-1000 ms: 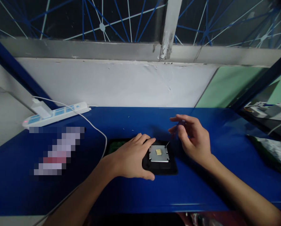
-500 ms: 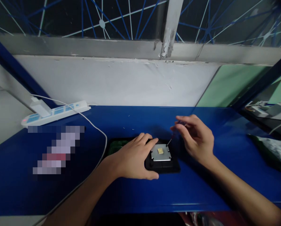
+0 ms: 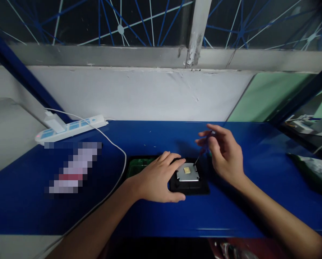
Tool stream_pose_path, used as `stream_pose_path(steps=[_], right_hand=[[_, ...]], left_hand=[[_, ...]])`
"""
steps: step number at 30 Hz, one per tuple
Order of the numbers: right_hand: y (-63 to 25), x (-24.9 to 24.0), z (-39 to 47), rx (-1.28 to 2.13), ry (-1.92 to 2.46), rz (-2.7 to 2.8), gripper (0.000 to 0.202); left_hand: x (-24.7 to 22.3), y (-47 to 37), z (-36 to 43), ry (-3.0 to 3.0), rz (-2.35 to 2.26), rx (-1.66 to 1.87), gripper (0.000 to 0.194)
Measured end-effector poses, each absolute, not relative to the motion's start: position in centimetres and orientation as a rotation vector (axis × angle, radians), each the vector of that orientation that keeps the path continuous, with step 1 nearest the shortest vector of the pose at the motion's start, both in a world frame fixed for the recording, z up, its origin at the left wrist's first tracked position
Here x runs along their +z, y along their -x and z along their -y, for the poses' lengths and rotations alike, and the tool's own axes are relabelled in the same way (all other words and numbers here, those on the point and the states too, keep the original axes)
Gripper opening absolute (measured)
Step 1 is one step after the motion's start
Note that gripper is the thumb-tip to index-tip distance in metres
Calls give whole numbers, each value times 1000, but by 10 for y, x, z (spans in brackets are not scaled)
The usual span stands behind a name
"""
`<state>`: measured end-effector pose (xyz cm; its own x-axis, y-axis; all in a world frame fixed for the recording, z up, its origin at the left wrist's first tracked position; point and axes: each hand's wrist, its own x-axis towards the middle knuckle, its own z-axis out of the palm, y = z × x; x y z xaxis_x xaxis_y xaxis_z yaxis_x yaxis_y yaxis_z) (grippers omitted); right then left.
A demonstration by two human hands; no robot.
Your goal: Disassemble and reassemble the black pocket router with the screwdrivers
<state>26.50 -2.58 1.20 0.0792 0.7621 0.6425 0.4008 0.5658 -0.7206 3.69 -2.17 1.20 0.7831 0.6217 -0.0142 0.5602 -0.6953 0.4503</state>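
Observation:
On the blue table lies a black tray-like base (image 3: 189,188) with a silver metal plate (image 3: 182,175) on it. A small yellowish square (image 3: 187,170) sits on the plate. My left hand (image 3: 158,176) lies across the base's left part, fingers spread, its thumb along the near edge. My right hand (image 3: 225,154), to the right of the plate, has its fingers round a thin screwdriver (image 3: 198,159). The screwdriver is tilted, with its tip at the plate's far right corner. Its handle is partly hidden by the fingers. Green material (image 3: 138,166) shows left of my left hand.
A white power strip (image 3: 69,130) with a plug lies at the back left. Its white cable (image 3: 125,158) runs past my left forearm. A pixelated object (image 3: 80,162) is on the left, a dark green and silver bag (image 3: 316,172) at the far right.
The camera view has shifted slightly. My right hand's fingers have changed position round the screwdriver, with the index finger raised higher. My left hand stays on the base.

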Motion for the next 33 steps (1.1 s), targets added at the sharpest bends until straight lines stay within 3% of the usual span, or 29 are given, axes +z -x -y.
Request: stream_pose_path(steps=[5, 15, 25, 33], right_hand=[[-264, 10, 27, 396, 986, 1608, 28], [-270, 13, 18, 31, 939, 1707, 26], [-264, 11, 29, 417, 916, 1633, 30], [-266, 14, 23, 176, 984, 1639, 28]], left_hand=[[13, -37, 22, -2549, -880, 219, 96], [13, -36, 21, -2544, -854, 268, 93], [11, -35, 20, -2586, -847, 260, 92], [10, -34, 20, -2586, -845, 272, 93]])
